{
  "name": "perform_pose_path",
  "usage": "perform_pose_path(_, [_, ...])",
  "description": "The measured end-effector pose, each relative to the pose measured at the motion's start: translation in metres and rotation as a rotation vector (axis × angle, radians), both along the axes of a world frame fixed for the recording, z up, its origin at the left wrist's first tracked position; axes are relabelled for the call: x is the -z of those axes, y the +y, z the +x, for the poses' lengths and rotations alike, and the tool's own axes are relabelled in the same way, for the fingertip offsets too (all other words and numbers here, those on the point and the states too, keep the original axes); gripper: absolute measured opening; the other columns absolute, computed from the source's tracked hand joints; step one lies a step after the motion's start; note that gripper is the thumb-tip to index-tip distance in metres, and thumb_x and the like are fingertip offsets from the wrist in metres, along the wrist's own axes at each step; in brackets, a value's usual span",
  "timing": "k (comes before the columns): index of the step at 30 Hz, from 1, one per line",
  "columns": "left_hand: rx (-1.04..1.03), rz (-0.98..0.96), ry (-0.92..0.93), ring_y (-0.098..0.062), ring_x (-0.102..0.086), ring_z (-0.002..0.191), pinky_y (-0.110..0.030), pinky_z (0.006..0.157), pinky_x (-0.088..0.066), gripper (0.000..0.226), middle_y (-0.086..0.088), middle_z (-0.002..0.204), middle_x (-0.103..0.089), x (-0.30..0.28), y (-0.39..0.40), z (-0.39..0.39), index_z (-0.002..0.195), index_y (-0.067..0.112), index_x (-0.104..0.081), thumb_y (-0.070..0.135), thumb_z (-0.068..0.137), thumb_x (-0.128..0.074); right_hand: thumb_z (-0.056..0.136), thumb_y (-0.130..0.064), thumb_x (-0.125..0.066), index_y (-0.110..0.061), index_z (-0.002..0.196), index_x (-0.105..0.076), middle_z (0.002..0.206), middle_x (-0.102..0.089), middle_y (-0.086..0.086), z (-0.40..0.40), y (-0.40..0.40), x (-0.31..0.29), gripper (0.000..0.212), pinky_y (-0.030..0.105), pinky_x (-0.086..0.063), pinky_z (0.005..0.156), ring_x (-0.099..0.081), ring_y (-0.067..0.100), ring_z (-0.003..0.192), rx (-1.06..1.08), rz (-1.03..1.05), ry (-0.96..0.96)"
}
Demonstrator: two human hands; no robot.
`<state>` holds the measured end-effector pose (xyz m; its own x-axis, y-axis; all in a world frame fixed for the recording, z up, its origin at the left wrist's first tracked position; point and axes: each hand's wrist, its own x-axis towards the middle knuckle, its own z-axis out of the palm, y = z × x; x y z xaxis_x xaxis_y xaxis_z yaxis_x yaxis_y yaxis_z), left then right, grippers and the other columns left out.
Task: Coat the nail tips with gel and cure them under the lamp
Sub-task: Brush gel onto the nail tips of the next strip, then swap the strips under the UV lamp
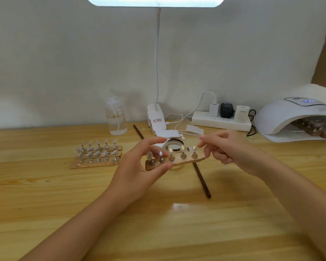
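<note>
Well, left of the curing lamp [297, 119], her left hand [139, 166] grips the wooden nail-tip strip [175, 161] and her right hand [231, 149] pinches its other end above the table; tilting could smear wet gel.

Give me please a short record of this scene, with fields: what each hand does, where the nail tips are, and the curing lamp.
left hand: left hand grips the left end of the held strip
right hand: right hand holds the strip's right end
held strip: wooden, five nail tips on stands, lifted above the table
other strips: two side by side on the table
curing lamp: curing lamp at far right, display lit, more strips inside
brush: dark stick lying on the table
</note>
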<state>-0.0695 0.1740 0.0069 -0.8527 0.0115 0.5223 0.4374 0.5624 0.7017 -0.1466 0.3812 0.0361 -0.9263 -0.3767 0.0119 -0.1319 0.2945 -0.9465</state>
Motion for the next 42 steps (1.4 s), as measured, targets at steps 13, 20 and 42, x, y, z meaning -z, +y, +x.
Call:
perform_pose_path(13, [0.085, -0.031, -0.061, 0.010, -0.055, 0.097, 0.000, 0.086, -0.032, 0.051, 0.024, 0.090, -0.064, -0.017, 0.029, -0.017, 0.103, 0.047, -0.050, 0.026, 0.065, -0.077, 0.068, -0.028, -0.068, -0.015, 0.090, -0.074, 0.083, -0.070, -0.002, -0.013, 0.048, -0.018, 0.026, 0.012, -0.042, 0.047, -0.056, 0.001, 0.059, -0.344, 0.116, -0.339])
perform_pose_path(20, [0.097, 0.087, 0.001, -0.006, -0.060, 0.095, -0.017, 0.084, -0.049, 0.057, 0.011, 0.103, -0.063, -0.020, 0.075, -0.056, 0.109, 0.039, -0.051, 0.036, 0.056, -0.074, 0.058, -0.031, -0.074, -0.018, 0.088, -0.075, 0.082, -0.071, -0.003, -0.026, 0.093, -0.014, 0.034, 0.013, -0.041, 0.042, -0.056, 0.001, 0.055, -0.124, -0.026, -0.350])
perform_pose_path(42, [0.127, 0.838, -0.386, -0.004, -0.064, 0.085, -0.026, 0.084, -0.051, 0.014, 0.010, 0.084, -0.069, -0.014, 0.288, -0.141, 0.081, 0.027, -0.067, 0.016, 0.087, -0.060, 0.083, -0.018, -0.063, -0.013, 0.094, -0.069, 0.079, -0.070, -0.002, -0.070, 0.181, 0.014, 0.013, 0.011, -0.030, 0.033, -0.041, 0.000, 0.036, 0.489, -0.599, -0.288])
